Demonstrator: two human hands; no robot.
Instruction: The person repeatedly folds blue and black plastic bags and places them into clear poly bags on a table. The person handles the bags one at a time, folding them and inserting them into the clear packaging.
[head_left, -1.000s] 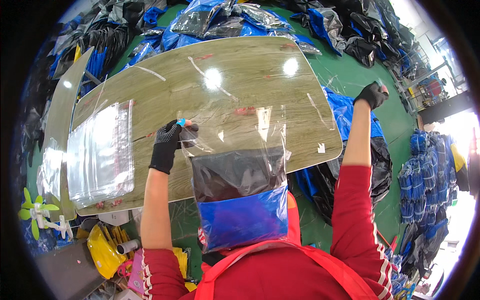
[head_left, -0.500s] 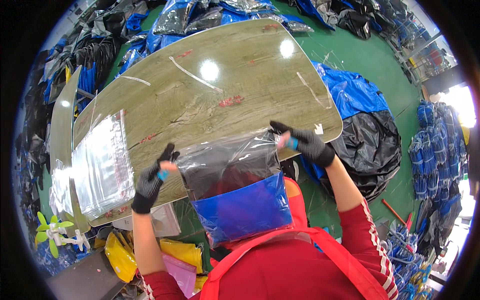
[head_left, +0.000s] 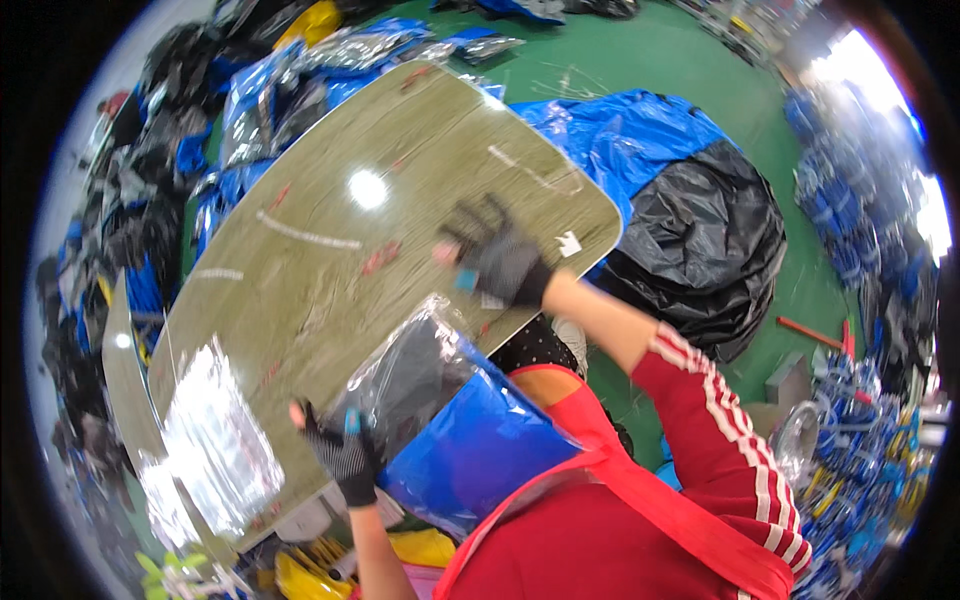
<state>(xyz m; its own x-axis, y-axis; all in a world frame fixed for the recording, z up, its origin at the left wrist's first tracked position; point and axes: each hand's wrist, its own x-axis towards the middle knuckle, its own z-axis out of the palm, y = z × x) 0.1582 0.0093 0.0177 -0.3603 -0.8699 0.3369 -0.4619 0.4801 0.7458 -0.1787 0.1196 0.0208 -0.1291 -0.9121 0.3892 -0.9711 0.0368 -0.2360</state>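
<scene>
A clear plastic bag (head_left: 465, 440) with folded black and blue fabric inside leans between the table's near edge and my red apron. My left hand (head_left: 342, 455), in a dark striped glove, is beside the bag's left edge with its fingers stretched out. Over the wood-patterned table (head_left: 330, 290) my right hand (head_left: 498, 258) is raised, gloved, slightly blurred, fingers spread and holding nothing. The bag's upper edge lies on the tabletop below that hand. A stack of clear empty bags (head_left: 215, 440) lies glinting on the table's left part.
A large blue and black fabric bundle (head_left: 700, 230) sits on the green floor right of the table. Packed blue and black goods (head_left: 280, 100) are piled beyond it. Blue bundles (head_left: 835, 190) stand far right, and yellow fabric (head_left: 420, 547) lies below the table's near edge.
My right hand has come off the bag's upper right corner and moved left over the table. My left hand is lower along the bag's side. The whole view has turned.
</scene>
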